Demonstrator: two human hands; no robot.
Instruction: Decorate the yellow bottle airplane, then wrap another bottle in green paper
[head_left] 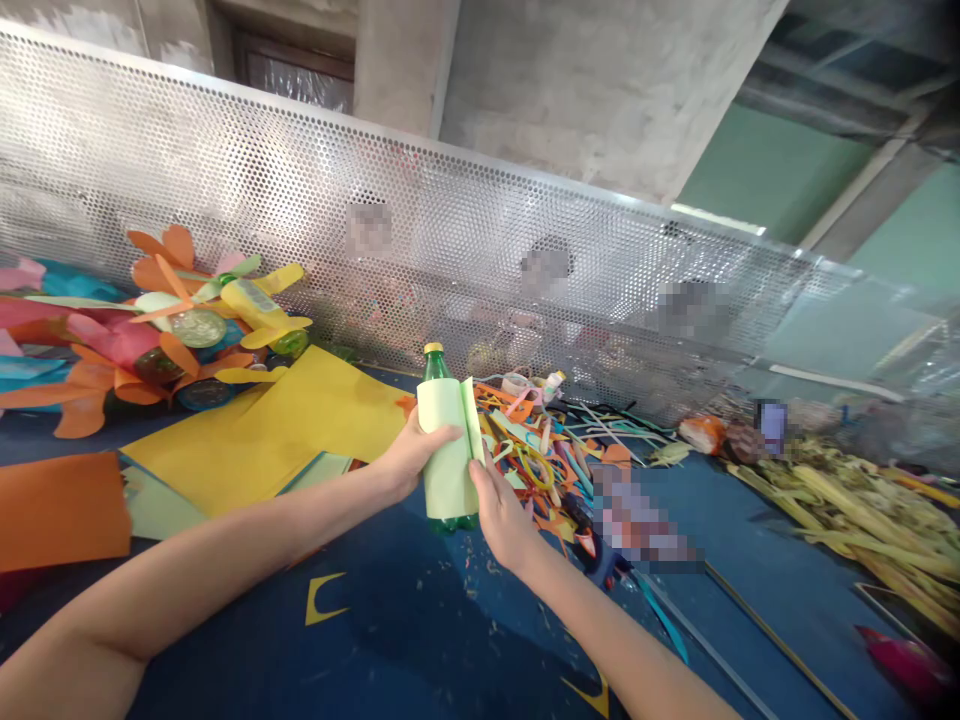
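Note:
A green plastic bottle (452,523) with a yellow cap stands nearly upright in mid-air between my hands. Pale green paper (445,415) wraps around its body, and one edge of the sheet sticks out along the right side. My left hand (412,455) is closed around the bottle's left side, its thumb pressed on the front of the paper. On the right, my right hand (504,510) holds the paper against the bottle near the loose edge. The fingers behind the bottle are partly hidden.
Yellow sheets (225,455) and an orange sheet (64,510) lie left. Bottles with paper petals (187,320) are piled behind them. Paper scraps (536,440), a stick (772,635) and dried husks (862,500) lie right. A perforated metal panel (300,190) runs along the back.

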